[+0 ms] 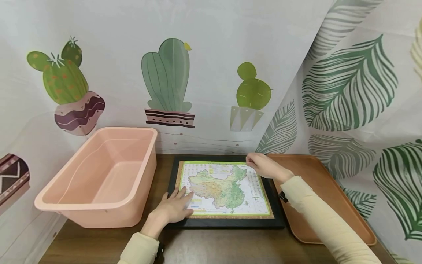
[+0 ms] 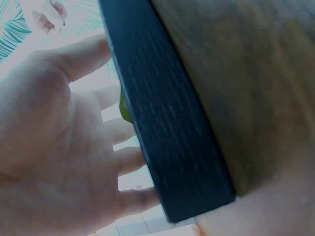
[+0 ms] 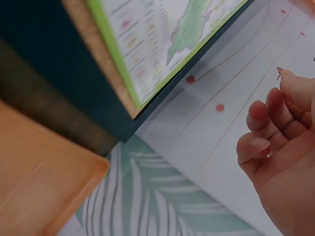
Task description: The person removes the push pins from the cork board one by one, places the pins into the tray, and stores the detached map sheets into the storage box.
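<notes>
A map sheet with a green border lies on a black-framed cork board in the middle of the table. My left hand rests spread over the board's lower left side; in the left wrist view its fingers reach past the black frame. Above the map's top right corner, my right hand pinches a tiny pointed thing, seemingly a thumbtack, between thumb and forefinger. Its other fingers are curled. Most of the tack is hidden by the fingertips.
A deep pink plastic basin stands left of the board. To the right lies a brown tray, partly under my right forearm. Behind the wooden table hangs a cloth printed with cacti and leaves.
</notes>
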`<action>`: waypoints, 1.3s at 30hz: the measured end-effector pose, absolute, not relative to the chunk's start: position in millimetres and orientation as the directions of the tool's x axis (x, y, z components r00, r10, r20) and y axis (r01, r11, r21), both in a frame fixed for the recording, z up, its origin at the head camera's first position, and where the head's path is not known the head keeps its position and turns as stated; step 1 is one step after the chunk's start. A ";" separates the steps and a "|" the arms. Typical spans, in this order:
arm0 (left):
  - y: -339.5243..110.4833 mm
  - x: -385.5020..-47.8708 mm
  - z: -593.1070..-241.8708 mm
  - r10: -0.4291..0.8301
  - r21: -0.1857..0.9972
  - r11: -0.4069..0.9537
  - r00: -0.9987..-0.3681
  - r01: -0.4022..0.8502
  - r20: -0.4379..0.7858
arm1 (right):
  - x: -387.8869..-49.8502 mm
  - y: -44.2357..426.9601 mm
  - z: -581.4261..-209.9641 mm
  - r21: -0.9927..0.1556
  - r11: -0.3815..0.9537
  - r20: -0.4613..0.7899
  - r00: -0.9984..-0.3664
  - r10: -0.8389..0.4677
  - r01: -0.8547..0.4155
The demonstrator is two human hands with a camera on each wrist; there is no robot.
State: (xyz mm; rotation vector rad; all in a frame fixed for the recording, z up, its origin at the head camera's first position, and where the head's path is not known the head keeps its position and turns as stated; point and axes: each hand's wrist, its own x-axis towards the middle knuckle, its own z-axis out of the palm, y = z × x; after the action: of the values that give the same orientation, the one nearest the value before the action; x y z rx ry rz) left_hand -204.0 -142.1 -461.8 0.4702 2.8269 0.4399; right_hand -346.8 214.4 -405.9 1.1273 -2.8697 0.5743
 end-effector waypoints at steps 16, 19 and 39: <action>-141.6 -204.5 -459.7 0.348 0.330 0.903 -0.919 0.275 -0.186 | -322.0 273.5 -411.2 -0.273 0.668 0.335 -0.720 -0.608 -0.692; -141.7 -204.3 -459.4 0.345 0.328 0.905 -0.920 0.273 -0.187 | -318.5 284.1 -415.6 -0.280 0.690 0.342 -0.741 -0.577 -0.667; -141.6 -205.2 -461.2 0.343 0.320 0.907 -0.922 0.274 -0.182 | -301.1 362.8 -454.4 -0.286 0.786 0.373 -0.819 -0.436 -0.548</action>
State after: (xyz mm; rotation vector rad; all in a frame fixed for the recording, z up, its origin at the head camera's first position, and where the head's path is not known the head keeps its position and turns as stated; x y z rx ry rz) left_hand -205.2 -141.6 -461.2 0.4659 2.8358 0.4267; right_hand -301.1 362.8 -454.4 0.7589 -2.6898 0.5598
